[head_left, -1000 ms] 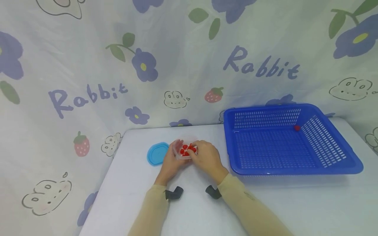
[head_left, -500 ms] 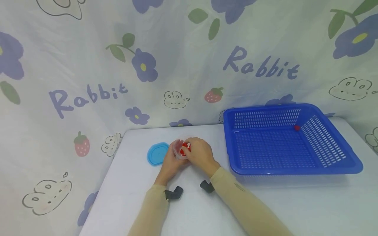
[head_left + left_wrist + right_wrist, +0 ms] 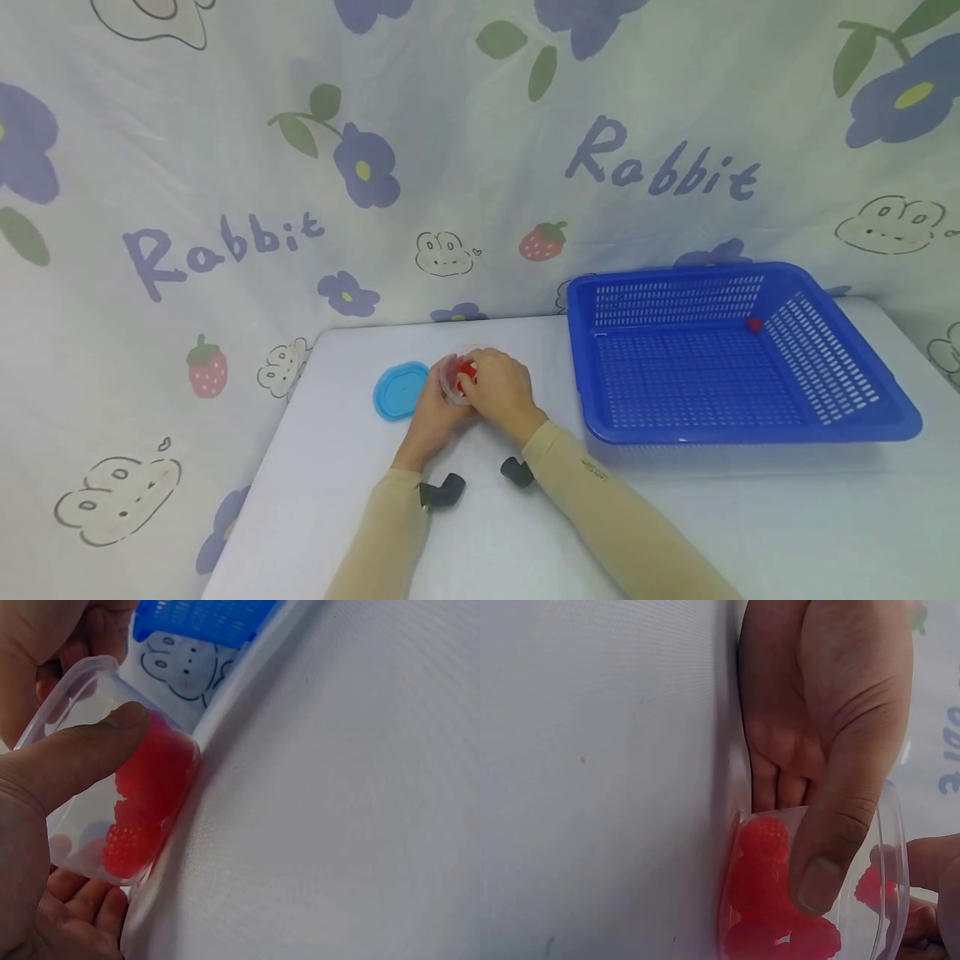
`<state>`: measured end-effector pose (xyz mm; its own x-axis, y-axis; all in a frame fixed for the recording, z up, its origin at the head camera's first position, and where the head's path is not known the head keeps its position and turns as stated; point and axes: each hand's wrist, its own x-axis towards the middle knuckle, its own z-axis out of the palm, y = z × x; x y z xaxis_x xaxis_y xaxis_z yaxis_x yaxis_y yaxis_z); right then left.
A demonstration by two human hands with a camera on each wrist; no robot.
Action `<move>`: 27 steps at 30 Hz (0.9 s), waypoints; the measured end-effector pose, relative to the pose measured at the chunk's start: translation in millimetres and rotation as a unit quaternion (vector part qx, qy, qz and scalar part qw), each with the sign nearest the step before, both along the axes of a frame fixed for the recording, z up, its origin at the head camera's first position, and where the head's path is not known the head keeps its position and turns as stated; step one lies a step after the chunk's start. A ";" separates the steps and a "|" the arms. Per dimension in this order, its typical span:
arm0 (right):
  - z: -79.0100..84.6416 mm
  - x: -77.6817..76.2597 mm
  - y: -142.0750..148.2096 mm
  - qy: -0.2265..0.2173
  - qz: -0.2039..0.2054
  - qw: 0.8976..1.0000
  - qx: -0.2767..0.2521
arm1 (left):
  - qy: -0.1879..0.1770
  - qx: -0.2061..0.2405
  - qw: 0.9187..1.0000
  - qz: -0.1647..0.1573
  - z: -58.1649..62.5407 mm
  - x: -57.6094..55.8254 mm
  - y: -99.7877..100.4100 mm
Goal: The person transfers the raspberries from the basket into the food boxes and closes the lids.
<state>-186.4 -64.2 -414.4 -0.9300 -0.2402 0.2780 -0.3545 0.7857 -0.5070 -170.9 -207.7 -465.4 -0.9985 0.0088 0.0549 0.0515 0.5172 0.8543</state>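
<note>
My left hand [image 3: 433, 417] holds a small clear plastic container [image 3: 79, 840] upright on the table, its thumb across the outside wall. Several red raspberries [image 3: 761, 885] lie in the bottom, seen through the wall. My right hand [image 3: 506, 387] reaches over the rim from the right. In the right wrist view its fingers [image 3: 934, 859] pinch one raspberry [image 3: 873, 889] inside the upper part of the container, above the others. From the head view, the back of the right hand hides much of the opening.
A light blue lid [image 3: 399, 392] lies flat just left of the container. To the right stands a big blue plastic basket [image 3: 750, 435], with a red raspberry [image 3: 754, 324] in its far right corner. A patterned curtain [image 3: 450, 167] hangs behind the white table [image 3: 480, 550].
My right hand has moved left, farther over the container, covering more of the raspberries. The left hand, container, lid and basket stay in place.
</note>
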 end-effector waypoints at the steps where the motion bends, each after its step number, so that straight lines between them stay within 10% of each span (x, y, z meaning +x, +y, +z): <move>1: -0.3 -0.1 -0.2 0.002 0.000 1.000 0.002 | 0.001 0.001 1.000 -0.001 -0.1 0.0 0.0; 27: 19.4 18.2 9.0 0.012 0.020 0.998 -0.056 | -0.006 -0.002 1.000 -0.006 -3.0 -2.8 -1.2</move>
